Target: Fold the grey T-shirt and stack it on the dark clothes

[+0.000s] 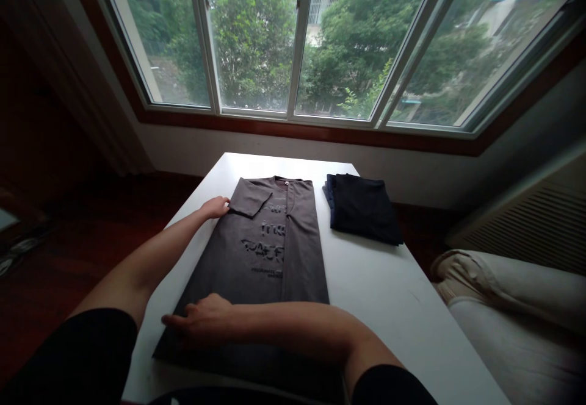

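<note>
A dark grey T-shirt [256, 283] with black lettering lies front up and lengthwise on the white table [375, 283]. Its right side is folded inward over part of the print, and its left sleeve is laid across the chest. My left hand [216, 207] is closed on the shirt's left edge, just beside that sleeve. Crossing over the lower part of the shirt, my right arm brings my right hand [204, 316] to the left edge near the hem. Its fingers are bent onto the cloth there, their tips partly hidden.
A stack of folded dark clothes [364, 208] sits at the table's far right. Beyond the table is a wide window [293, 115] with trees outside. To the right lie beige cushions or rolled bedding [517, 295]. Dark reddish flooring [59, 313] shows on the left.
</note>
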Demonstrator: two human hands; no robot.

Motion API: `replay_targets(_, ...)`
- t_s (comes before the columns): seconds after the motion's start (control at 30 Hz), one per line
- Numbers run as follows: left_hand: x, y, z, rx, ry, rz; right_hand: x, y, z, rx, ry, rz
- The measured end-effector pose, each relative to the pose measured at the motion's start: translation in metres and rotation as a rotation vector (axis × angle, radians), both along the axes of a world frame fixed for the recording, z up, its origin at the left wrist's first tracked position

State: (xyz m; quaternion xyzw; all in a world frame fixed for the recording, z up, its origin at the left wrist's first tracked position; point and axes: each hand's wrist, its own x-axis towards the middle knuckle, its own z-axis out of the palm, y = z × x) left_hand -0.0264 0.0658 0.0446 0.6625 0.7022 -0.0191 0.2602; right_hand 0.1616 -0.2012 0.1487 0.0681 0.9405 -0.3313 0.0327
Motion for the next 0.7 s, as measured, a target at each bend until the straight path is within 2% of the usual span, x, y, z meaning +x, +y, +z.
replay_targets(0.1, 0.007, 0.015, -0.01, 0.021, -0.014, -0.014, -0.011, -0.001, 0.003, -0.057, -0.111, -0.014)
replay_targets(0.23, 0.018, 0.035, -0.028, 0.046, -0.075, 0.023, -0.014, -0.005, 0.002, -0.119, -0.14, -0.175)
replay_targets(0.33, 0.027, 0.048, -0.043, 0.063, -0.166, 0.098, -0.009, -0.009, 0.004, -0.174, -0.106, -0.264)
replay_targets(0.5, 0.037, 0.066, -0.059, 0.061, -0.349, 0.272, 0.018, -0.011, 0.006, -0.296, -0.015, -0.417)
replay_targets(0.63, 0.042, 0.08, -0.062, 0.047, -0.466, 0.395, 0.049, -0.01, 0.001, -0.572, 0.041, -0.634)
replay_targets(0.7, 0.046, 0.088, -0.061, 0.049, -0.505, 0.441, 0.064, -0.011, -0.002, -0.683, 0.044, -0.689)
